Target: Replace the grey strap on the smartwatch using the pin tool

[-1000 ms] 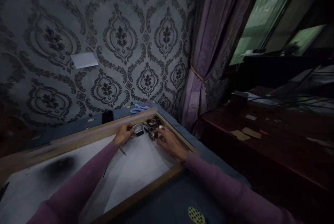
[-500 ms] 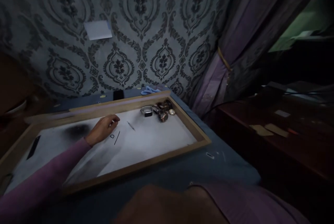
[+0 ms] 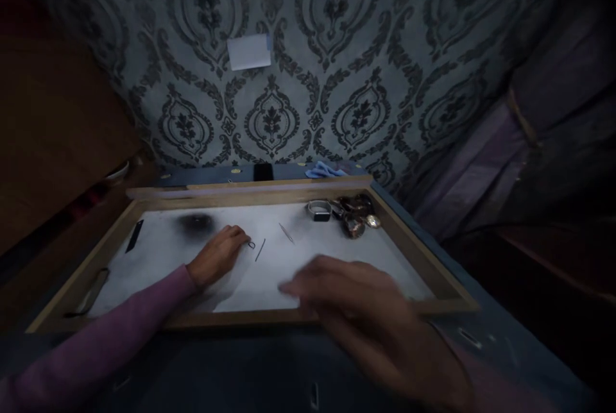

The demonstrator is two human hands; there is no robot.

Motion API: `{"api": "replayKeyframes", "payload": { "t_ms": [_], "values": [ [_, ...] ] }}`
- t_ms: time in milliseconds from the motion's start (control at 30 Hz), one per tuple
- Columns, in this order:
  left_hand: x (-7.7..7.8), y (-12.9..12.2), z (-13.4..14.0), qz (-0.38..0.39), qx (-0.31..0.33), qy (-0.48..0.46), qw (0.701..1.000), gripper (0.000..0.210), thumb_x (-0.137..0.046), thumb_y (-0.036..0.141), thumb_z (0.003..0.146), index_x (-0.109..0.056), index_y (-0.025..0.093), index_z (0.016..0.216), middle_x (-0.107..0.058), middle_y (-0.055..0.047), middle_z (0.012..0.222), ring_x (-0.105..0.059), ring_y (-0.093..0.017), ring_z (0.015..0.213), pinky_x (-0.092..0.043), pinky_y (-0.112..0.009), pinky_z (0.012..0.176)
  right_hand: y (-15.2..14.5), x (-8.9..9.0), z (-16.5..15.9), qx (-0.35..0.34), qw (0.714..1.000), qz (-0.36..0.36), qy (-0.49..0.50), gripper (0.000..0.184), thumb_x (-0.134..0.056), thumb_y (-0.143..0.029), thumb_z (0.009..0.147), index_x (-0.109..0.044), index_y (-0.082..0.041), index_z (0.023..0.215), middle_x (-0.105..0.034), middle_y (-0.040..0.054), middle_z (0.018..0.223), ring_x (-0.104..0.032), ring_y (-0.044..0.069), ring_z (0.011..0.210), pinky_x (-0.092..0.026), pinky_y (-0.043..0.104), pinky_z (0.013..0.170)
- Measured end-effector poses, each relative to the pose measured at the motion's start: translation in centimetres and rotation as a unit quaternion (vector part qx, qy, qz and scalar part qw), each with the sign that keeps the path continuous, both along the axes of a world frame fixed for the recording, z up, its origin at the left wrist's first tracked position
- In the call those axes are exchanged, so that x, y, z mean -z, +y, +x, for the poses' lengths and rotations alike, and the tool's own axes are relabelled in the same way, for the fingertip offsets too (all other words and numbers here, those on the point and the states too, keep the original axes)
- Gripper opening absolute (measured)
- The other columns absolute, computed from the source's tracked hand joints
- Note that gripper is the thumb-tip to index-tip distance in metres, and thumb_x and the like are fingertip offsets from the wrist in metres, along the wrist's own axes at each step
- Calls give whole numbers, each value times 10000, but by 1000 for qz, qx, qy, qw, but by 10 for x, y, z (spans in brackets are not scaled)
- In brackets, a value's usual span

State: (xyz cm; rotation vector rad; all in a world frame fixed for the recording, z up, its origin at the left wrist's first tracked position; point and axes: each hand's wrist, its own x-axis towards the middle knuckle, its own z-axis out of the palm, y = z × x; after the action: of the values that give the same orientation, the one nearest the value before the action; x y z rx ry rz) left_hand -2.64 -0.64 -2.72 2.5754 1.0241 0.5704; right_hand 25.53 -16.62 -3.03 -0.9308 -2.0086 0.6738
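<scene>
My left hand (image 3: 219, 258) reaches over the white surface of a wooden-framed tray (image 3: 337, 318). Its fingers are closed, with the tips at a small dark loop (image 3: 251, 245). Just right of the loop lies a thin dark strip (image 3: 260, 250). Beyond that is a slim pointed metal tool (image 3: 286, 232), perhaps tweezers. My right hand (image 3: 356, 310) hangs over the tray's near side, smeared by motion, so its grip is unclear. A smartwatch (image 3: 321, 211) with a pale band stands at the far right, beside a heap of wristwatches (image 3: 355, 224).
A black flat strip (image 3: 135, 236) lies at the tray's left, and a dark-edged curved object (image 3: 91, 294) rests by the left frame. Behind the tray are a black phone-like object (image 3: 263, 172) and a blue cloth (image 3: 326, 170). A wooden cabinet (image 3: 52, 143) borders the left.
My view has turned left. My left hand has come to the small loop with its fingers closed. My right hand has risen from the near edge to over the tray.
</scene>
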Motion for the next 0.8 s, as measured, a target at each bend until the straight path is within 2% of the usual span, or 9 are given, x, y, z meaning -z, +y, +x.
{"api": "replayKeyframes", "payload": {
  "t_ms": [67, 100, 167, 233, 300, 367, 600, 800],
  "values": [
    [4, -2, 5, 22, 23, 1, 999, 365, -384, 23, 864, -645, 174, 1071, -642, -105, 1049, -559, -240, 974, -452, -376, 883, 62, -30, -12, 31, 993, 23, -108, 378, -466, -139, 904, -607, -257, 1234, -623, 101, 1073, -629, 216, 921, -526, 356, 829],
    [5, -4, 7, 33, 31, 2, 999, 375, -383, 2, 852, -641, 174, 1062, -641, -102, 1038, -561, -234, 958, -457, -367, 860, 85, -38, -16, 56, 985, 30, -162, 376, -470, -108, 876, -617, -228, 1202, -609, 112, 1090, -620, 224, 943, -524, 369, 849],
    [6, -5, 10, 52, 44, 1, 998, 357, -392, -15, 848, -635, 175, 1028, -643, -95, 1010, -563, -226, 919, -462, -356, 812, 113, -37, -19, 112, 964, 31, -241, 360, -490, -65, 826, -626, -176, 1140, -584, 143, 1139, -593, 251, 1014, -513, 398, 892],
    [6, -6, 11, 67, 47, -1, 997, 359, -380, -31, 852, -622, 175, 1017, -642, -88, 991, -563, -219, 894, -465, -340, 765, 126, -24, -17, 132, 946, 15, -296, 329, -490, -30, 810, -633, -145, 1083, -587, 163, 1129, -574, 263, 1017, -497, 421, 915],
    [5, -5, 12, 67, 47, -11, 997, 344, -370, -29, 876, -608, 181, 1010, -640, -78, 977, -567, -210, 887, -466, -329, 754, 132, -11, -16, 129, 933, 0, -335, 257, -494, -28, 822, -646, -137, 998, -614, 156, 1068, -566, 265, 975, -490, 425, 900],
    [4, -5, 12, 57, 39, -12, 998, 314, -363, -12, 907, -600, 181, 980, -638, -72, 955, -567, -207, 875, -464, -328, 754, 135, -5, -16, 120, 933, 1, -340, 219, -481, -38, 857, -647, -139, 958, -630, 141, 1034, -562, 258, 964, -483, 406, 887],
    [0, -5, 13, 17, 36, -16, 999, 287, -341, 55, 964, -594, 191, 973, -628, -62, 941, -569, -203, 873, -465, -330, 773, 132, -10, -25, 117, 937, -9, -328, 180, -492, -57, 890, -650, -130, 939, -640, 112, 1026, -551, 234, 969, -454, 349, 876],
    [7, 0, 9, 5, 49, -47, 998, 267, -346, 142, 998, -602, 214, 1030, -634, -59, 963, -579, -213, 898, -480, -347, 801, 131, -8, -24, 115, 936, -3, -333, 164, -503, -73, 892, -653, -136, 910, -648, 95, 998, -547, 217, 938, -444, 329, 871]
  ]
}}
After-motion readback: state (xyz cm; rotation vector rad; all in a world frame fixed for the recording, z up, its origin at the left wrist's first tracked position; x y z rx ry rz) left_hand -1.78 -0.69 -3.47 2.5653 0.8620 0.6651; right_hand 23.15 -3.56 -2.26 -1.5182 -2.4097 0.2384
